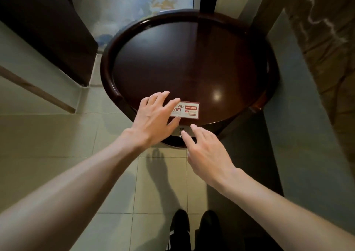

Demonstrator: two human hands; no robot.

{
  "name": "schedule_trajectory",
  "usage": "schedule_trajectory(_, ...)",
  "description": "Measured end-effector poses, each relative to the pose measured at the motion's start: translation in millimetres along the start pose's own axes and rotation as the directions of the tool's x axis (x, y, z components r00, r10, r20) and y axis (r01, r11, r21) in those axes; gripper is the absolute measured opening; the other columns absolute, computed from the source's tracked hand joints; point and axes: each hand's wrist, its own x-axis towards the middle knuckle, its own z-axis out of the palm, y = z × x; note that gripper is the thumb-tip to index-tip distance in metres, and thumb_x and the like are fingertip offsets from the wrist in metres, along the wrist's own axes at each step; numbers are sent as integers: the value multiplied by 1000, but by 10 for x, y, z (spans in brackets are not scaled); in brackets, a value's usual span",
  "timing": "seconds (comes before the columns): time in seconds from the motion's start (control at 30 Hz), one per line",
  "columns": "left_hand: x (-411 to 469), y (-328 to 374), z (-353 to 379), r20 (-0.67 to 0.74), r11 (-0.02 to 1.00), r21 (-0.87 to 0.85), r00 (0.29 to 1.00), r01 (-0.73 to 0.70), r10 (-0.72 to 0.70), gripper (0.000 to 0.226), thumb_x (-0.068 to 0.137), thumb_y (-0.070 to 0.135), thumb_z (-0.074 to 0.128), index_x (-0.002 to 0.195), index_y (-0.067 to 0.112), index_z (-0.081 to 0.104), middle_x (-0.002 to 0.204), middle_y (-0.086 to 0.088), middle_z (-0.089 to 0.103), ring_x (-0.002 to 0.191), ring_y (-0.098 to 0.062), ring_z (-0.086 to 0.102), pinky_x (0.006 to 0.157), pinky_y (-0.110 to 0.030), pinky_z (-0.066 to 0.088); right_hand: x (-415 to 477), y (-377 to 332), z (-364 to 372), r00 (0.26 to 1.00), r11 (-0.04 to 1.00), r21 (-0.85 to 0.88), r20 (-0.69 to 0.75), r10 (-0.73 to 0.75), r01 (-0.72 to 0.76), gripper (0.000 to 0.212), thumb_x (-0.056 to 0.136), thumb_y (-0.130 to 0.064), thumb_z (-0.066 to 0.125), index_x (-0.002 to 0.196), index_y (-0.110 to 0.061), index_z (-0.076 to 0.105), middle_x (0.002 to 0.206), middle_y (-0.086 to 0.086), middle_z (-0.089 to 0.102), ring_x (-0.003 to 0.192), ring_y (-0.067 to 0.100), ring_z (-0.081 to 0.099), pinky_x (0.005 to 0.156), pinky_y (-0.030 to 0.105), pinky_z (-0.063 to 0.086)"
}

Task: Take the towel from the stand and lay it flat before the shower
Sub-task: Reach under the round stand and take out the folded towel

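Observation:
No towel, stand or shower shows in the head view. A dark round wooden table [192,62] with a raised rim fills the middle. A small red and white WiFi sign [189,110] lies at its near edge. My left hand [153,119] hovers over the table's near rim with fingers spread, its fingertips over the sign's left end. My right hand [206,153] is just in front of the rim, fingers apart, index finger by a small metal fitting [181,131] on the table's front. Neither hand holds anything.
A dark chair seat [48,26] stands at the upper left. A wall [307,97] and brown marbled panel [330,49] close the right side. Pale floor tiles [67,135] spread left and below. My dark shoes [194,229] stand at the bottom.

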Motion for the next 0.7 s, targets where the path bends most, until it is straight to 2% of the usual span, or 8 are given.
schedule_trajectory(0.1,-5,-34,240,-50,999,-13,998,32,-33,50,91,42,53,136,21,48,143,-16,43,135,-33,32,108,-51,22,89,-7,294,999,1000,6,40,-28,28,61,81,-5,64,138,-6,41,135,27,48,121,38,50,98,44,45)
schedule_trajectory(0.2,-35,-72,486,-79,997,-61,995,56,-61,46,90,43,48,130,21,55,139,-16,47,132,-35,35,107,-52,22,170,-24,597,996,999,-6,70,-52,53,58,84,-2,55,139,-6,37,130,23,49,113,37,52,92,43,47)
schedule_trajectory(0.3,-35,-125,627,-87,995,-89,994,52,-59,41,90,41,51,125,23,60,135,-16,50,128,-35,39,103,-52,27,255,-14,765,999,1000,-23,46,4,-3,53,84,-3,55,135,-7,41,119,16,54,103,33,56,85,41,50)
schedule_trajectory(0.4,7,-181,672,-124,995,-87,991,40,-51,35,91,39,55,120,24,65,132,-17,52,123,-36,44,98,-52,31,369,12,835,998,998,-4,8,67,-67,41,91,-6,46,132,-9,44,115,15,56,100,33,58,82,39,52)
schedule_trajectory(0.6,22,-204,689,-165,996,-81,985,34,-47,34,90,42,54,118,26,67,129,-16,55,120,-35,46,96,-51,32,539,-9,922,996,997,8,22,83,-83,42,90,-8,55,130,-9,43,117,12,55,102,30,57,70,37,53)
schedule_trajectory(0.7,-3,-184,709,-181,996,-87,982,37,-52,33,91,40,55,117,25,68,129,-17,56,120,-36,47,97,-51,33,555,-23,953,995,995,9,29,96,-96,36,91,-7,52,126,-9,47,116,11,55,101,29,58,69,36,52)
